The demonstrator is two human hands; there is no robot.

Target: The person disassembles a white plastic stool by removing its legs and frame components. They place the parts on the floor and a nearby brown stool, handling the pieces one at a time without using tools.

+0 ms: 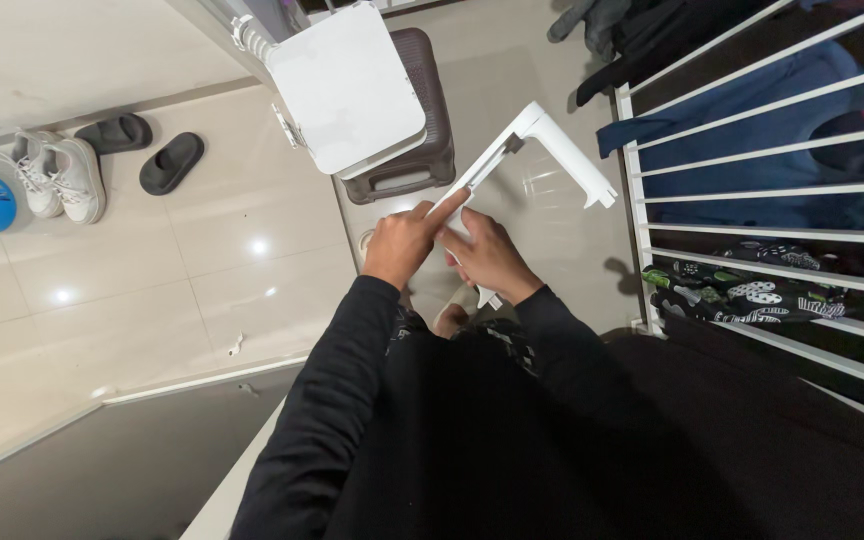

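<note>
White angular plastic bracket [542,145], long straight arm, bent end

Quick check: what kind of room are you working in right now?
Probably a home laundry or entry corner: a white metal drying rack hung with clothes, white sneakers and dark slippers on a glossy tiled floor.

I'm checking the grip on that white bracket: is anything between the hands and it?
Nothing visible. The left hand and right hand both rest directly on the white bracket, held in the air above the tiled floor.
</note>
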